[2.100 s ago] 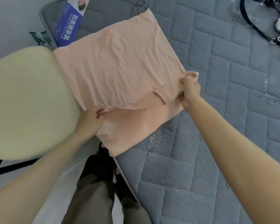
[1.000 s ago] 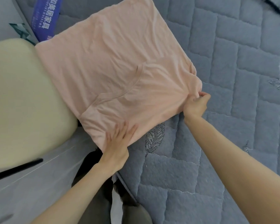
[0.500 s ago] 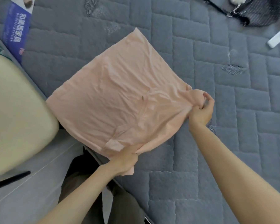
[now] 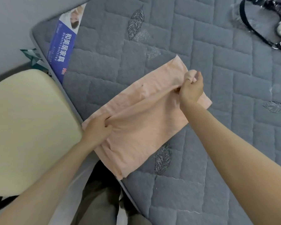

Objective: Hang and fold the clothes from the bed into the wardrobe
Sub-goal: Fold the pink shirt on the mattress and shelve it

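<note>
The peach garment [image 4: 141,127] lies folded into a long band, slanting across the grey quilted bed [image 4: 217,159] close to its edge. I pinch its top layer at both ends, my left hand [image 4: 96,129] nearest the edge and my right hand [image 4: 191,90] farther in, with a ridge of cloth raised between them.

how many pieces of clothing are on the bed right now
1: a pink garment lying near the edge of the mattress, gripped by the left hand and the right hand. More may lie outside the view.
</note>
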A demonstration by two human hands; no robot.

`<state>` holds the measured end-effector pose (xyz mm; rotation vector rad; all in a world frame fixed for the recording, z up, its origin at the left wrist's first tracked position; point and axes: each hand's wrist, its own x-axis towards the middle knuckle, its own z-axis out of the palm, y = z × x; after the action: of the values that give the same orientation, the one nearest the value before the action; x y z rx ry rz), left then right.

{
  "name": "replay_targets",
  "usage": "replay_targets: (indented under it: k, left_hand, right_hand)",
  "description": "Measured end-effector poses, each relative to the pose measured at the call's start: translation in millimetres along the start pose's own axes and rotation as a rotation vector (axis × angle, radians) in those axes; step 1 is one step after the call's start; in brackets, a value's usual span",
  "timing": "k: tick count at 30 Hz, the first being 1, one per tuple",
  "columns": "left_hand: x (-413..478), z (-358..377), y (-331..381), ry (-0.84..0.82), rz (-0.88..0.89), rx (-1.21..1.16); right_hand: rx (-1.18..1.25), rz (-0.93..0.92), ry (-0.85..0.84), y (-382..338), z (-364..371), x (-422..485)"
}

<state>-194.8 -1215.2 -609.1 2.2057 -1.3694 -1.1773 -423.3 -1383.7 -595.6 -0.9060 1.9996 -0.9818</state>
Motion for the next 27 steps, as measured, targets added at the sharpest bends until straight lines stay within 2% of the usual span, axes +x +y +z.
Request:
replay_targets:
  k: [4,8,10,13,16,20,22,24,27]
  left_hand:
    - [40.9,-24.0,-22.7,-0.028,-0.041,-0.021]
    - [70.5,-29.3,-47.7,-0.117,-0.196,0.113]
    - [74.9,-25.2,-52.0,-0.151,-0.225,0.208]
    - [82.2,-17.4,-42.7,-0.076,-0.208,0.232]
    - [85.2,-4.3,-28.5,0.035,-0.08,0.293]
    - [98.5,17.3,-4.9,0.102,0.156,0.293]
    - [109.8,29.6,9.0,0.073,0.308,0.346]
    - [121.8,41.8,21.3,0.0,0.441,0.446]
    - [140.0,56.7,35.6,-0.102,0.475,0.512]
  right_hand:
    - [-0.043,-0.041,-0.014,-15.1,70.2,11.5]
    - [-0.119,-0.008,-0.259,0.5,117.0,14.7]
    - [-0.336,-0.107,-0.291,15.3,118.2,13.6]
    - [-0.736,-0.292,-0.344,38.6,101.7,16.8]
    - [-0.872,-0.324,-0.409,59.0,75.6,23.0]
    - [-0.745,-0.394,-0.197,59.5,58.1,42.8]
    - [-0.739,-0.358,-0.156,55.2,57.9,56.7]
    - [-0.667,-0.234,-0.189,50.5,58.4,68.3]
    - [-0.627,-0.137,-0.155,43.9,55.6,85.0]
